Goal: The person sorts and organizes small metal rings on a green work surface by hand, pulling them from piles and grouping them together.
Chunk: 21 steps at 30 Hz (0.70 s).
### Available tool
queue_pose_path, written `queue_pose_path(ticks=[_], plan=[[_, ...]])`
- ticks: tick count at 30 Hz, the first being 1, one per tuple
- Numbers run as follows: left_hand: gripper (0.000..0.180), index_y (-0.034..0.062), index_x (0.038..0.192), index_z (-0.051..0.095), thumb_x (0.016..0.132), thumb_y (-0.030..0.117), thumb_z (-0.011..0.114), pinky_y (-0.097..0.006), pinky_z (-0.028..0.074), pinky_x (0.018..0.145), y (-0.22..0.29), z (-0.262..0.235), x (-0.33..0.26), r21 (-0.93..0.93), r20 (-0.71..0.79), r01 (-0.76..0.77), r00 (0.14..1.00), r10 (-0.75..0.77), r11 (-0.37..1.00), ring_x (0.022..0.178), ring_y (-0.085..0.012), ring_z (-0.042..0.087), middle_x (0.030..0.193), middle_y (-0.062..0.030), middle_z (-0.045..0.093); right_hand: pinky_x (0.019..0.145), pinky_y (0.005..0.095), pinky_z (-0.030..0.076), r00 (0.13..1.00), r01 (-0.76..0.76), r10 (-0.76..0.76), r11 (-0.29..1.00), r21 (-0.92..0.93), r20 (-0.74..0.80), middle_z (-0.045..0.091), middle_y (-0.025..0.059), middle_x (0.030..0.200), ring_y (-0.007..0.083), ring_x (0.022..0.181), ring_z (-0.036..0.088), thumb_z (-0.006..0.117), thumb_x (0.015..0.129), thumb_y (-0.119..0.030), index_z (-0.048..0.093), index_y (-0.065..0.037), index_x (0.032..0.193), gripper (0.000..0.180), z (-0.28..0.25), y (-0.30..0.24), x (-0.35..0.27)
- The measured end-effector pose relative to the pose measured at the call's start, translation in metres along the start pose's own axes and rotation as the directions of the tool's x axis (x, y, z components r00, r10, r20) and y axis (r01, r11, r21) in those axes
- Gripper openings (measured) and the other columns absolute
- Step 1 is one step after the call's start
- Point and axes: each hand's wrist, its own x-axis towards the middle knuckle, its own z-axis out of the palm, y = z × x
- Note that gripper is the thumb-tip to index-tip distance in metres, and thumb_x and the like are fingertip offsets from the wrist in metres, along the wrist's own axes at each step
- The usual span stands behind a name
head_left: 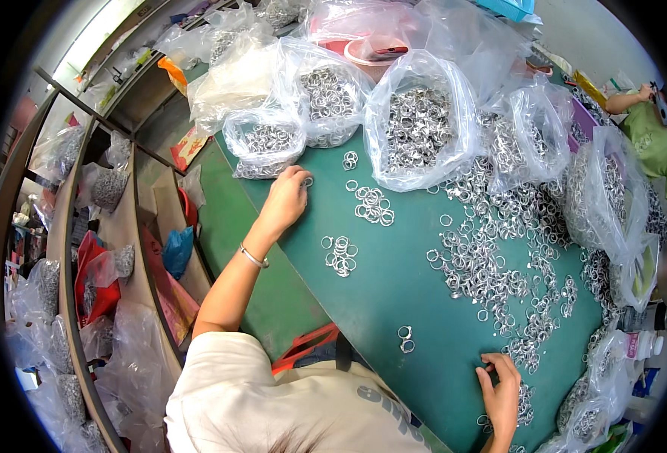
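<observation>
My left hand (pixel 285 199) is at the table's far left edge, fingers pinched on a silvery metal ring (pixel 308 182), just below a small clear bag of rings (pixel 265 148). My right hand (pixel 502 392) rests low at the right, thumb and fingers a little apart, nothing visible between them. It lies beside the lower end of a wide spread of loose rings (pixel 484 264). Between the hands, small groups of rings lie on the green tabletop: one cluster (pixel 373 205), another cluster (pixel 341 257), a small stack (pixel 350 160) and a pair of rings (pixel 405 340).
Large open clear bags of rings (pixel 422 128) line the table's back, with more bags (pixel 605 185) along the right. A pink basin (pixel 375 57) stands behind them. Shelves (pixel 69 249) with bagged parts rise at the left. Another person (pixel 654 136) in green is at the far right.
</observation>
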Motion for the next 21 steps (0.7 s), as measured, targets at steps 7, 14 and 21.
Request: queue_pose_path(ticks=[7, 14, 21], plan=[[0.041, 0.0049, 0.121, 0.053, 0.082, -0.006, 0.053, -0.04, 0.038, 0.102, 0.032, 0.017, 0.046, 0.016, 0.032, -0.266, 0.964, 0.265, 0.964, 0.119, -0.0359, 0.045, 0.131, -0.0177, 0.045, 0.068, 0.0298, 0.045, 1.0, -0.001, 0.001, 1.0, 0.011, 0.004, 0.059, 0.0133, 0.086, 0.021, 0.07, 0.054, 0.063, 0.072, 0.01, 0.06, 0.006, 0.095, 0.024, -0.004, -0.002, 0.002], [0.013, 0.0003, 0.091, 0.063, 0.078, -0.001, 0.061, -0.038, 0.045, 0.09, 0.002, 0.02, 0.057, 0.009, 0.056, -0.337, 0.94, 0.336, 0.941, 0.102, -0.0315, 0.055, 0.108, -0.0131, 0.059, 0.067, 0.0297, 0.045, 1.0, -0.004, 0.004, 1.0, 0.005, 0.007, 0.059, 0.0127, 0.084, 0.0206, 0.069, 0.054, 0.062, 0.073, 0.01, 0.06, 0.005, 0.095, 0.023, -0.003, 0.003, -0.002], [0.018, -0.0028, 0.095, 0.06, 0.083, -0.006, 0.047, -0.039, 0.043, 0.093, -0.028, -0.003, -0.003, -0.224, -0.023, -0.183, 0.983, 0.182, 0.957, 0.104, -0.0334, 0.055, 0.11, -0.0187, 0.058, 0.065, 0.0293, 0.045, 0.999, 0.041, -0.041, 0.999, 0.001, 0.015, 0.06, 0.0116, 0.084, 0.0196, 0.068, 0.055, 0.062, 0.073, 0.01, 0.061, 0.004, 0.095, 0.023, 0.004, 0.004, -0.001]])
